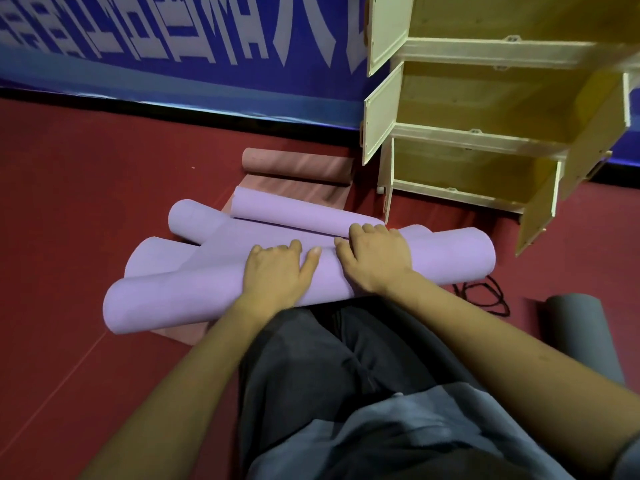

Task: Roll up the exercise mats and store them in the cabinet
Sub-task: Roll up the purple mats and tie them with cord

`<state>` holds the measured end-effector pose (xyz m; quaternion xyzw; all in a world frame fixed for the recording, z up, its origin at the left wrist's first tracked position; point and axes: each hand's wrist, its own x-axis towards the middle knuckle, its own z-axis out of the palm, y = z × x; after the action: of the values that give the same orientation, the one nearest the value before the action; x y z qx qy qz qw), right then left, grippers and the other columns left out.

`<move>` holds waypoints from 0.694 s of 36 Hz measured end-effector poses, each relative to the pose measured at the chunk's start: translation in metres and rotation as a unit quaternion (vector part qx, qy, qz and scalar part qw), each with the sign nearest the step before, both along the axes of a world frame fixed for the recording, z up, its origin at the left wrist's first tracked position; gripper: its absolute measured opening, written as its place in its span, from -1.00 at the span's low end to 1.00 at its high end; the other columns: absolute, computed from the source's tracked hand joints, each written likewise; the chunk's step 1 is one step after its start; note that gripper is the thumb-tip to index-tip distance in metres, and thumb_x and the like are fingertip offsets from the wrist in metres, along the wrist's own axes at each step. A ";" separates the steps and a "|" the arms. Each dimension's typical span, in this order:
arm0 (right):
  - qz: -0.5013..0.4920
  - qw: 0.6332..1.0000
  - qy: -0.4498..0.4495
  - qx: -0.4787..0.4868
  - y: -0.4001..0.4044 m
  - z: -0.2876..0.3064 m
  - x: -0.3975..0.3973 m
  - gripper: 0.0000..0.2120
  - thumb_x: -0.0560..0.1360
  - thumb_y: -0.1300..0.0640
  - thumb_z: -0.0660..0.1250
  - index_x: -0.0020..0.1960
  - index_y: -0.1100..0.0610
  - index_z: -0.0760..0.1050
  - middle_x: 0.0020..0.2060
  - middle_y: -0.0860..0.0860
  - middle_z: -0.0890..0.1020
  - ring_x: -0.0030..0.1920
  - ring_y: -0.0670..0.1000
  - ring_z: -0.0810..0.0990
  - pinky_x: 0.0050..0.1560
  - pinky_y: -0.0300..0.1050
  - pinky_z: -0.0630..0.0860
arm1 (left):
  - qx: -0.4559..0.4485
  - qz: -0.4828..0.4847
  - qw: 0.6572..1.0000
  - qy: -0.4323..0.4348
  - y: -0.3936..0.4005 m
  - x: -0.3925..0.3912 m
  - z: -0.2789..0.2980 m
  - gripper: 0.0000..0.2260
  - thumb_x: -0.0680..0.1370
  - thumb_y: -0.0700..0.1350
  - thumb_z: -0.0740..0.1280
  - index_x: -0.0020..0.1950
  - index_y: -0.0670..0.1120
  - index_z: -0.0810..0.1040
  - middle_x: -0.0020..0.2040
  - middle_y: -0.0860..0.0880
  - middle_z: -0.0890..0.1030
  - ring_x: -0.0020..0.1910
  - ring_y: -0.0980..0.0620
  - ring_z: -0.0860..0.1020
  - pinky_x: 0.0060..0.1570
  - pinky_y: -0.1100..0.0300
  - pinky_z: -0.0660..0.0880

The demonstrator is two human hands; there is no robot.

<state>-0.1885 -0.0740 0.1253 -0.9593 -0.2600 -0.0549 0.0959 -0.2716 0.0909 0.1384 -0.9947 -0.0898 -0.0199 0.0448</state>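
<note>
A purple mat (180, 296) lies partly rolled across the red floor just in front of my knees. My left hand (277, 271) presses flat on top of the roll near its middle. My right hand (375, 258) rests on the same roll beside it, fingers bent over the far side. More purple rolled ends (294, 211) lie behind it. A pink mat (298, 164), partly rolled, lies farther back. The wooden cabinet (485, 133) stands at the upper right with its doors open and its shelves bare.
A dark grey rolled mat (581, 334) lies at my right side. A black cord (485, 296) loops on the floor under the purple roll's right end. A blue banner (173, 46) with white characters runs along the wall behind.
</note>
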 end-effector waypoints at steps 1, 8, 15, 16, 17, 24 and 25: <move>0.012 1.000 -0.013 -0.005 -0.001 -0.003 -0.002 -0.44 0.57 -0.18 -0.09 -0.08 0.16 0.55 -0.14 0.19 0.67 -0.08 0.25 0.60 -0.04 0.09 0.41 | -0.003 -0.006 1.000 -0.001 0.004 0.006 0.001 -0.38 0.64 0.27 -0.19 0.00 -0.09 0.54 -0.12 -0.16 0.70 -0.09 -0.22 0.63 0.02 -0.03 0.39; 0.057 0.997 -0.061 -0.006 -0.013 -0.011 -0.005 -0.47 0.63 -0.20 -0.03 0.12 0.14 0.56 0.02 0.12 0.62 0.14 0.22 0.50 0.24 0.17 0.37 | -0.130 0.004 0.986 0.102 0.029 0.041 0.009 -0.33 0.65 0.35 -0.15 0.22 0.00 0.63 0.24 -0.12 0.64 0.19 -0.21 0.55 0.19 -0.04 0.42; 0.126 0.988 -0.040 -0.081 -0.029 -0.002 -0.001 0.04 0.33 -0.59 0.14 0.47 0.21 0.33 0.29 0.12 0.49 0.29 0.22 0.42 0.45 0.27 0.20 | -0.154 -0.004 0.982 0.107 0.030 0.040 0.005 -0.35 0.59 0.43 -0.20 0.06 0.08 0.56 0.13 0.01 0.65 0.14 -0.11 0.55 0.14 -0.02 0.42; 0.135 0.984 -0.035 -0.109 -0.029 0.002 0.004 0.11 0.23 -0.60 0.23 0.48 0.20 0.30 0.29 0.11 0.47 0.28 0.21 0.42 0.45 0.24 0.21 | -0.148 -0.012 0.984 0.094 0.031 0.037 0.003 -0.36 0.56 0.45 -0.19 0.09 0.11 0.54 0.16 0.03 0.64 0.18 -0.08 0.53 0.16 -0.01 0.40; 0.144 0.979 -0.030 -0.138 -0.028 0.006 0.008 0.17 0.14 -0.58 0.34 0.49 0.18 0.28 0.29 0.10 0.46 0.27 0.20 0.43 0.44 0.20 0.23 | -0.138 -0.023 0.987 0.085 0.031 0.034 0.002 -0.31 0.51 0.48 -0.19 0.19 0.11 0.53 0.21 0.05 0.61 0.23 -0.06 0.50 0.21 0.00 0.38; 0.180 0.960 0.022 -0.215 -0.011 0.020 0.043 0.10 0.04 -0.41 0.60 0.37 0.07 0.25 0.24 0.05 0.46 0.19 0.12 0.49 0.22 0.03 0.37 | -0.084 -0.030 0.986 0.141 0.045 0.022 0.007 0.18 0.16 0.61 0.38 0.59 -0.04 0.18 0.50 0.01 0.37 0.47 -0.04 0.32 0.48 0.04 0.21; 0.182 0.959 0.033 -0.215 -0.008 0.021 0.046 0.07 0.04 -0.40 0.61 0.34 0.07 0.27 0.23 0.05 0.47 0.17 0.12 0.50 0.20 0.03 0.39 | -0.065 -0.032 0.987 0.143 0.047 0.020 0.005 0.24 0.13 0.58 0.43 0.62 -0.04 0.11 0.52 0.00 0.33 0.50 -0.05 0.28 0.51 0.03 0.16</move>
<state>-0.1423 -0.0817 0.1462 -0.8949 -0.4327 0.0520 -0.0959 -0.2520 0.1378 0.1439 -0.9905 -0.0518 0.1271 -0.0082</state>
